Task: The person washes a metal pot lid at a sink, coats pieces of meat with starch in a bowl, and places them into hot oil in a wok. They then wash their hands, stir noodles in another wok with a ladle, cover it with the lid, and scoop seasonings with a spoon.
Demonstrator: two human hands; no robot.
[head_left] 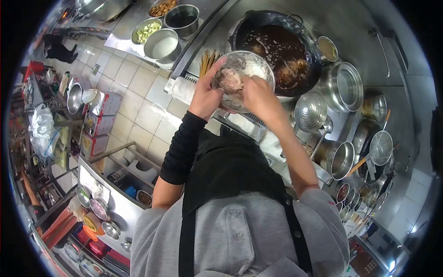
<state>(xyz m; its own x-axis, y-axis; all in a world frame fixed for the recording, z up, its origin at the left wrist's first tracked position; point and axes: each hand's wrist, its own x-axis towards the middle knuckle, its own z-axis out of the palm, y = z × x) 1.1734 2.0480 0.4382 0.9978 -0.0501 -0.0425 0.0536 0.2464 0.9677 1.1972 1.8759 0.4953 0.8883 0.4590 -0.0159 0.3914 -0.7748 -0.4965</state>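
My left hand (206, 94) grips the near-left rim of a metal mixing bowl (236, 56), thumb over the edge. In the bowl lie a lump of pale pink minced meat (230, 79) and a heap of white powder (254, 69). My right hand (258, 96) reaches in from the right, fingers curled beside the meat and powder; what they hold is hidden. Just beyond the bowl stands a large black wok (318, 69) of dark oil, where browned, bubbling pieces of food (294, 71) float.
Right of the wok are a perforated skimmer (310, 111), a ladle (326, 125) and metal pots (349, 85). Metal bowls, one with cut green vegetables (146, 31), stand at the upper left. A folded white towel (181, 89) lies on the stove edge. A shelved counter (122, 203) is at lower left.
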